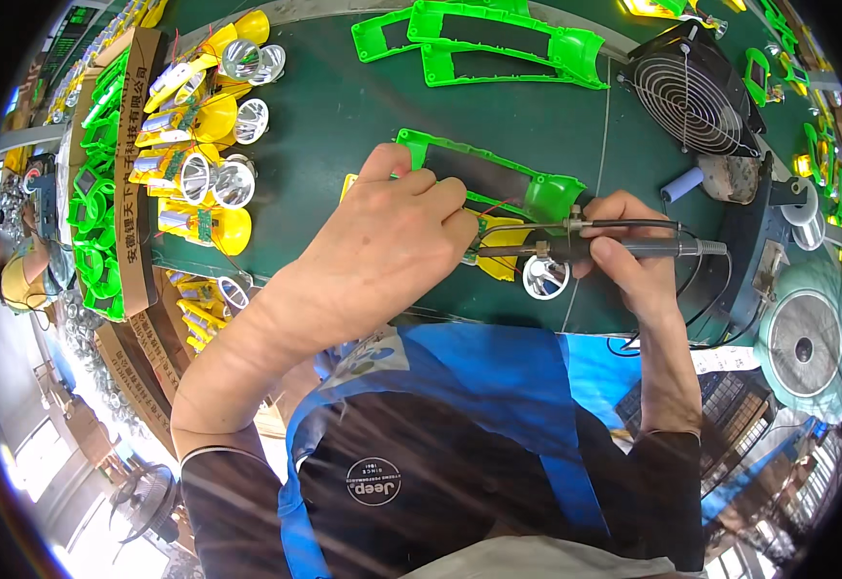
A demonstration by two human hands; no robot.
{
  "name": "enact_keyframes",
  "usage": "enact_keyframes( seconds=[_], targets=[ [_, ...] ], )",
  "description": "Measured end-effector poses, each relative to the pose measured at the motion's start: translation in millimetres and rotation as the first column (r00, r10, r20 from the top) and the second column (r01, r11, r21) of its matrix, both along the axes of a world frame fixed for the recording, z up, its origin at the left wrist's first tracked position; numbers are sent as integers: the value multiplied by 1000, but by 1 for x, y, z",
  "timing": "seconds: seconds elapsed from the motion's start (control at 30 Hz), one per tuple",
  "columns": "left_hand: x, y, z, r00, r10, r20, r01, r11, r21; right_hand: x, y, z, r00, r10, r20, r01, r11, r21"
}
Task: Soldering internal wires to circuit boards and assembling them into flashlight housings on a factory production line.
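My right hand point(633, 249) grips a soldering iron point(657, 248) with a thin metal feed tube fixed along it. Its tip points left, toward the fingers of my left hand point(397, 227). Curled over a yellow lamp housing point(500, 262), my left hand is closed and hides most of it. A shiny round reflector point(545, 277) lies at the housing's right end, just below the iron. Right behind both hands is a bright green frame point(483, 174) with a long opening. The exact spot where the iron's tip meets the work is hidden by my left fingers.
More green frames point(508, 48) lie at the far side of the green bench. Yellow lamp units point(189, 222) with reflectors line the left, beside a cardboard box point(138, 164) of green parts. A fan with a wire guard point(689, 92) and a blue cylinder point(681, 184) sit right.
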State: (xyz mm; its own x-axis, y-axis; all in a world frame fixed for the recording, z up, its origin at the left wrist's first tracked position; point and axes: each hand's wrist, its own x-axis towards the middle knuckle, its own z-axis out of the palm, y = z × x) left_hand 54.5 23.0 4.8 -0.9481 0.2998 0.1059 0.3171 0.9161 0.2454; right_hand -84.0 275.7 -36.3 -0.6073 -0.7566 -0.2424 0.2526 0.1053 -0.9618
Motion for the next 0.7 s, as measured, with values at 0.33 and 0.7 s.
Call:
enact_keyframes(
  seconds=[0.33,0.7],
  targets=[
    [-4,-2,2,997,-18,72,18,1000,5,0,0,-2,998,14,-57,-14,1000,10],
    [-5,-2,4,996,-19,91,19,1000,1,2,10,-8,998,-66,-14,64,991,-120]
  ],
)
